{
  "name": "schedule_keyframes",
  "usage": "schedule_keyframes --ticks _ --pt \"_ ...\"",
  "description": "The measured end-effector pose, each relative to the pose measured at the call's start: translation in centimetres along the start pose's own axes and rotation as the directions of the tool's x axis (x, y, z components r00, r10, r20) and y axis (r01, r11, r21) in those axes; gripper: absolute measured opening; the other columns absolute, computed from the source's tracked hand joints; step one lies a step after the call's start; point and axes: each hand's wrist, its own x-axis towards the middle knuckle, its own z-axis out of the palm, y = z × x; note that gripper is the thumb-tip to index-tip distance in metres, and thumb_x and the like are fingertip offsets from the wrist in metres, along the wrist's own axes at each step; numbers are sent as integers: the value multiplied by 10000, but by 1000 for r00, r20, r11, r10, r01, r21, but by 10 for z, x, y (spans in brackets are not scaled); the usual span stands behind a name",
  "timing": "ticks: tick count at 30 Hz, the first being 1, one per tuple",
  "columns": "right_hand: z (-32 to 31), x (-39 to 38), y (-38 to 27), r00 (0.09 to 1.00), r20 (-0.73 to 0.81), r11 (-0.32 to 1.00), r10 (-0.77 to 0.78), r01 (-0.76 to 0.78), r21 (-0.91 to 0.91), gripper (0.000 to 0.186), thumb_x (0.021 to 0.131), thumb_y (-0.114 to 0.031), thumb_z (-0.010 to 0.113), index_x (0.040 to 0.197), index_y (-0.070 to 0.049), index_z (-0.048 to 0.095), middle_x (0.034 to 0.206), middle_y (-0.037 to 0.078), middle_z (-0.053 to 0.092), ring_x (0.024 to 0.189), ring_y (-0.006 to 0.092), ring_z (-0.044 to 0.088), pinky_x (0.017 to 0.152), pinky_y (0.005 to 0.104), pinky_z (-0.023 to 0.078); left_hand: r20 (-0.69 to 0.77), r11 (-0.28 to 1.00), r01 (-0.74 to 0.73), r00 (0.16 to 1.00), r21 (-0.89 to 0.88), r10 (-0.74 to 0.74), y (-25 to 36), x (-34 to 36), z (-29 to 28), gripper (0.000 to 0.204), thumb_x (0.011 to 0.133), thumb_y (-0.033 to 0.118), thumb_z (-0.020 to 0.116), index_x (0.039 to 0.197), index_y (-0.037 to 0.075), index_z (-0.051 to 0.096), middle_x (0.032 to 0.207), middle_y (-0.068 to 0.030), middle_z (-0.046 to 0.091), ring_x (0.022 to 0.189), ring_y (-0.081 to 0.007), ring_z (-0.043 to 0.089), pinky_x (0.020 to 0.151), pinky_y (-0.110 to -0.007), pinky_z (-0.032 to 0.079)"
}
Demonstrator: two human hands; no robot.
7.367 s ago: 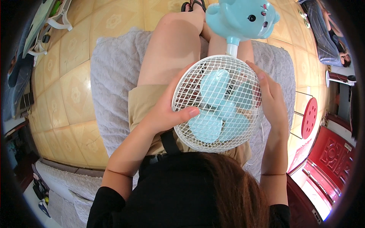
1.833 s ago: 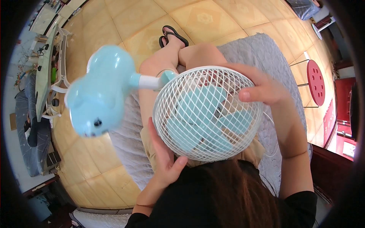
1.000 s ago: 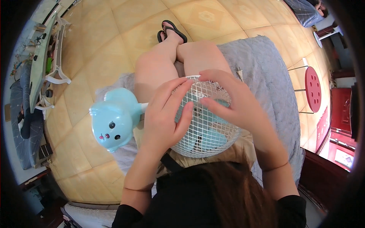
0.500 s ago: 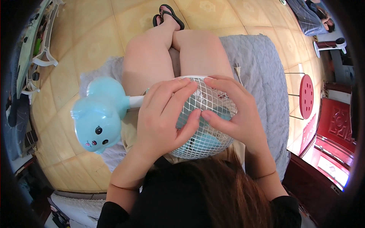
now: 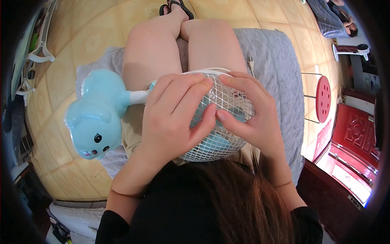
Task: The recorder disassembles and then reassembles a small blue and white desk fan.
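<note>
Grey blanket [image 5: 276,93] below a blue, white-caged fan [image 5: 215,142] (2 black eyes [image 5: 98,138]).

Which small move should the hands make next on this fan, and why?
Perhaps the left hand and right hand should gently press the wire fan guard near its upper rim, since their fingertips gather there and their thumbs nearly meet.

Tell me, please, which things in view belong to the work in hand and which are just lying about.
In the work: left hand, right hand; fan (white wire guard, blue blades, animal-shaped base); plug, probably the fan's.
Just around: red stool; white stand at upper right; grey cover beneath.
</note>
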Motion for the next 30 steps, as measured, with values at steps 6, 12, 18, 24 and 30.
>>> schedule_keyframes --ticks 6,12,18,24,30 --pt "0 -3 -3 1000 5 1000 18 -18 1 452 719 -134 788 1130 -10 649 1135 172 638 1059 310 628 915 368 498 -5 1000 -8 1000 -4 8 1 -3 0 320 673 64 725 979 -2 656 984 -116 631 866 -294 610 752 -368 514" --pt "0 -10 -5 999 14 999 42 -42 12 451 718 -132 790 1133 -20 653 1134 172 633 1067 306 624 922 372 494 1 1000 -29 1000 -10 29 5 -6 0 326 666 62 716 975 -14 645 957 -117 627 847 -286 603 737 -366 510" --pt "3 -15 -2 999 -1 999 39 -39 -4 450 717 -133 787 1134 -25 656 1130 166 627 1077 304 613 927 369 491 21 999 30 999 -26 -29 9 -10 2 295 692 23 702 986 29 674 993 -109 645 889 -294 617 778 -375 505" --pt "4 -17 0 999 -24 999 41 -41 -12 441 716 -140 787 1126 -33 660 1097 155 630 1068 301 608 919 369 488 41 1000 28 999 -6 -28 12 -11 3 297 707 12 685 1002 21 662 1000 -119 637 894 -302 613 784 -380 503" --pt "7 -17 3 998 -41 999 45 -45 1 430 718 -155 788 1109 -30 660 1078 150 631 1047 308 610 903 373 489 64 1000 23 998 -16 -22 10 -10 3 304 716 7 677 1020 13 655 1007 -131 633 895 -316 608 789 -391 499"
